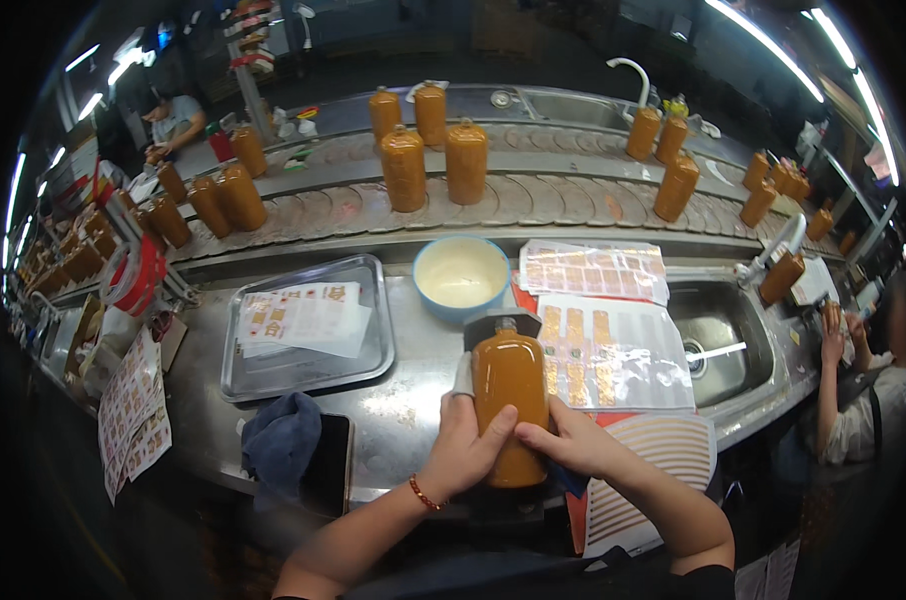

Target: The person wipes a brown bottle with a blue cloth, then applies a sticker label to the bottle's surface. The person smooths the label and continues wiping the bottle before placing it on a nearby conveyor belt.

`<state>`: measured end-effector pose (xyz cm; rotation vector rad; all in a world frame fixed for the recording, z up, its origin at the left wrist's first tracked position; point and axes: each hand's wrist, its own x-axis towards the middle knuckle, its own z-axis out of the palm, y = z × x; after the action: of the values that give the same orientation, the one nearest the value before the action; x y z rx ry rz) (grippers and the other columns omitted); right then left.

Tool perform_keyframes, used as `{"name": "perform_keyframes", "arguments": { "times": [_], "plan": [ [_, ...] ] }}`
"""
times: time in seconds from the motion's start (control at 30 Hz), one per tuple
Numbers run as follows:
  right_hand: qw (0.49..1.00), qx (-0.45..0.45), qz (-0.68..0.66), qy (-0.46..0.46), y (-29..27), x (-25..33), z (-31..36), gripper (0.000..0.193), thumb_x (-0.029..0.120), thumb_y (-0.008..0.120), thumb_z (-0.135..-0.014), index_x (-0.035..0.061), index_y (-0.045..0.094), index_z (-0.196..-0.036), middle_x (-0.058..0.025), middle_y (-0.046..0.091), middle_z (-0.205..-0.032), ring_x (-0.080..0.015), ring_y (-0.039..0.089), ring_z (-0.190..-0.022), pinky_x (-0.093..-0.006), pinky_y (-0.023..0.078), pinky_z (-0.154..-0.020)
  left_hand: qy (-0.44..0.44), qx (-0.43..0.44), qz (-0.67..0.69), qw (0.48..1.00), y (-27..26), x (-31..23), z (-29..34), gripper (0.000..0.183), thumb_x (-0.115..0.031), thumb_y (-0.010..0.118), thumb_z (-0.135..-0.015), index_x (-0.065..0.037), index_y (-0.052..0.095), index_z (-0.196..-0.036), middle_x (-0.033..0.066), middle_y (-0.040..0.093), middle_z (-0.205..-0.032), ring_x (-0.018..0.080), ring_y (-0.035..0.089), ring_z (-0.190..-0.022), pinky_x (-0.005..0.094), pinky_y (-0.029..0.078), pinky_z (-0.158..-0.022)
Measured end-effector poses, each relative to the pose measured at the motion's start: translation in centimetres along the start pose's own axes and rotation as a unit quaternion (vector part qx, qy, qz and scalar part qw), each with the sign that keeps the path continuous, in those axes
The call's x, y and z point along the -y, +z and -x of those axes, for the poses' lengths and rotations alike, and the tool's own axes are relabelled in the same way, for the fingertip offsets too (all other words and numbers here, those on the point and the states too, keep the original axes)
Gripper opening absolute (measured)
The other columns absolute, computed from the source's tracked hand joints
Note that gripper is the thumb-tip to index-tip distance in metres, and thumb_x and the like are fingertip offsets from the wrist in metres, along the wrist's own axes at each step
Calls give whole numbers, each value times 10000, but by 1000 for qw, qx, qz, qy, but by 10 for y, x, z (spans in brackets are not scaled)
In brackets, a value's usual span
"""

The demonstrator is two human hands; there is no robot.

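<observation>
Hands: the left hand point(465, 435) wraps the left side of the brown bottle point(510, 395) and the right hand point(580, 440) takes its lower right, both thumbs pressed on the front, tips almost meeting; most fingers are hidden behind it.
Bottle: glossy caramel-brown, flat-shouldered, held over the near edge of the steel counter point(393, 430), neck pointing to the far side.
Left wrist: a red-orange bracelet point(428, 494).
Bowl: the blue-rimmed bowl point(461, 272), cream inside, stands just beyond the bottle.
Sheets: the label sheets point(613, 350) lie to the right of the bottle in overlapping layers; a striped sheet point(645, 480) lies nearer.
Tray: the metal tray point(263, 372) on the left carries printed sheets point(308, 312).
Cloth: the dark blue cloth point(281, 440) is crumpled near the left edge, beside a dark flat object point(331, 465).
Sink: the steel sink point(713, 312) is set in the counter on the right.
Conveyor: the plated conveyor point(563, 203) runs across the far side, with more brown bottles point(403, 170) standing along it.
Co-workers: one person point(180, 115) at far left, another point(878, 400) at right.
</observation>
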<state>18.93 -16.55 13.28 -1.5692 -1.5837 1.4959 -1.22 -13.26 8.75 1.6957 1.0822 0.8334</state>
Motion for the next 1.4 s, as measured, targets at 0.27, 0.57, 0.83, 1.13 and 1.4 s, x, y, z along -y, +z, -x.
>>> {"name": "perform_keyframes", "arguments": {
  "times": [0.27, 0.57, 0.83, 1.13, 1.4],
  "plan": [
    [985, -144, 97, -13, -105, -76, 69, 509, 383, 710, -991, -68, 657, -1220, -124, 691, -757, -160, 666, -664, -306, 521, -623, 93, -54, -47, 993, 71, 43, -25, 578, -284, 462, -1099, 87, 365, -1532, 202, 349, -1457, 323, 445, -1317, 420, 346, -1150],
    [843, -490, -157, 156, -169, -372, 264, 232, 201, 733, -992, -13, 757, -1078, -61, 745, -928, -90, 671, -789, -220, 521, -741, 220, -30, -231, 948, 140, 53, -16, 1130, -340, 922, -771, -38, 253, -1631, 250, 152, -1661, 439, 315, -1496, 464, 335, -1201],
    [800, -414, -421, 103, -142, -401, 252, 244, 234, 736, -989, 27, 650, -1087, -39, 665, -759, -70, 504, -418, -225, 376, -365, 226, -48, -229, 946, 161, 59, -11, 995, -184, 871, -786, 4, 322, -1595, 246, 158, -1677, 435, 323, -1507, 451, 328, -1203],
    [815, -433, -341, 178, -134, -396, 263, 185, 187, 775, -953, 22, 707, -1004, -2, 644, -703, -53, 539, -478, -210, 421, -441, 222, -36, -210, 951, 157, 71, -6, 1051, -169, 876, -775, 0, 271, -1619, 216, 161, -1688, 406, 300, -1523, 453, 300, -1223],
    [831, -489, 161, 210, -104, -369, 255, 272, 174, 659, -1002, -11, 725, -1190, -147, 765, -921, -192, 715, -761, -331, 548, -720, 232, -27, -208, 950, 139, 84, 5, 1062, -186, 883, -778, -17, 269, -1627, 220, 176, -1680, 399, 279, -1527, 455, 275, -1233]
  ]
}}
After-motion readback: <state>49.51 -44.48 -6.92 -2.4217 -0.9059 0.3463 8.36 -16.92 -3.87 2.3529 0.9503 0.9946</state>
